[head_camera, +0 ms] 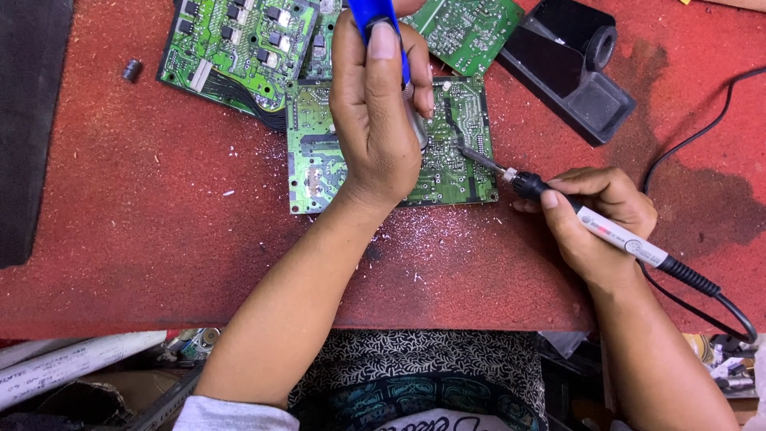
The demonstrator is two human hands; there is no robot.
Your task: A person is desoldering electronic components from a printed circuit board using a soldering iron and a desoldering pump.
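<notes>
A green circuit board lies solder side up on the red bench top. My left hand is above the board, closed around a blue desoldering pump whose nozzle points down at the board. My right hand grips a black and white soldering iron like a pen. Its metal tip touches the board's right half, close to the pump nozzle.
Two more green boards lie at the back. A black iron stand sits at the back right. The iron's black cable runs off right. A small dark cylinder lies far left. Solder flecks dot the bench.
</notes>
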